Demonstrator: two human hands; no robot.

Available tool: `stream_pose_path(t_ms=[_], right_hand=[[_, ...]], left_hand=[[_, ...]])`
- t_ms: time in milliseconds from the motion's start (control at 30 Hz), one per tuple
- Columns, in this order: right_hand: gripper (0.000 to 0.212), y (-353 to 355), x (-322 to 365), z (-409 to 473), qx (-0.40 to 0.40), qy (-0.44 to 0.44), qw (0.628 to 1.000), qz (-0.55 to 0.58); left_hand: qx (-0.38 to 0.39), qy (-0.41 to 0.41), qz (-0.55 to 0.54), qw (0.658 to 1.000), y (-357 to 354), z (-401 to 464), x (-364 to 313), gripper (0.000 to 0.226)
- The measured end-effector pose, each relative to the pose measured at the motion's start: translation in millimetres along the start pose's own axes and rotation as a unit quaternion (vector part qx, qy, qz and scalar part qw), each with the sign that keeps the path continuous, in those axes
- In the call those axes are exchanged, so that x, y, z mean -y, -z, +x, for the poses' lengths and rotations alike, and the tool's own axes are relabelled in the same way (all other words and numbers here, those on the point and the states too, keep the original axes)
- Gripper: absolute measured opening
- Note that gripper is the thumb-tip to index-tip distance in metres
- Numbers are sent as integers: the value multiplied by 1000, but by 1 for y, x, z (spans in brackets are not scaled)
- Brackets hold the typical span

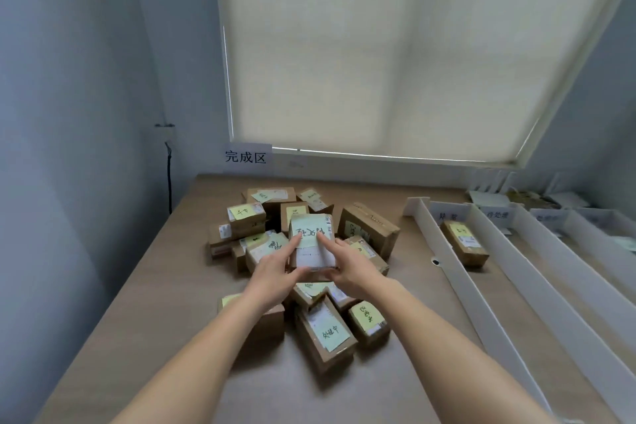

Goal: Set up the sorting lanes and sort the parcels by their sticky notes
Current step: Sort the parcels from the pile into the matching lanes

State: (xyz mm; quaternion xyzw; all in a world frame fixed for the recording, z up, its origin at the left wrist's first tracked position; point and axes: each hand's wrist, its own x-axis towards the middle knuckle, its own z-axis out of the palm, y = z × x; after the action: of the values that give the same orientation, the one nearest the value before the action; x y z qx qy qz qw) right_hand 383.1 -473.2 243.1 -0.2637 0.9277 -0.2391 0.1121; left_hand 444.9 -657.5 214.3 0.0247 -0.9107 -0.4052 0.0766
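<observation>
Left hand [275,272] and right hand [351,268] together pinch a small brown cardboard parcel [312,244] above the heap of parcels [303,268], its yellow-green sticky note [308,232] facing up, probably for reading. Right: white cardboard lane dividers [457,272]; one brown parcel [464,243] already lies in the first lane.

Parcels [303,272]: brown cardboard, matt, some with white printed paper labels. Sticky notes [366,315]: pale yellow-green paper, matt, handwritten in dark ink. Table [144,286]: wood-look top, smooth, low sheen. Lane dividers [457,272]: white board, matt, smooth. Blind [395,55]: cream cloth, matt. Wall sign [246,157]: white paper, printed black
</observation>
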Motion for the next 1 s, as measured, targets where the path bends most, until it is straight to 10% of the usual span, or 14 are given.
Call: stream_pose_path(t_ms=[433,1000], right_hand=[[78,186,-33,-115,-159,-29,987,14],[78,333,-241,-367,-236,-133,961,-57]], left_hand=[[27,-164,14,986,2,36,-218,74],[115,-241,-67,961,-233,-13,-475,77]])
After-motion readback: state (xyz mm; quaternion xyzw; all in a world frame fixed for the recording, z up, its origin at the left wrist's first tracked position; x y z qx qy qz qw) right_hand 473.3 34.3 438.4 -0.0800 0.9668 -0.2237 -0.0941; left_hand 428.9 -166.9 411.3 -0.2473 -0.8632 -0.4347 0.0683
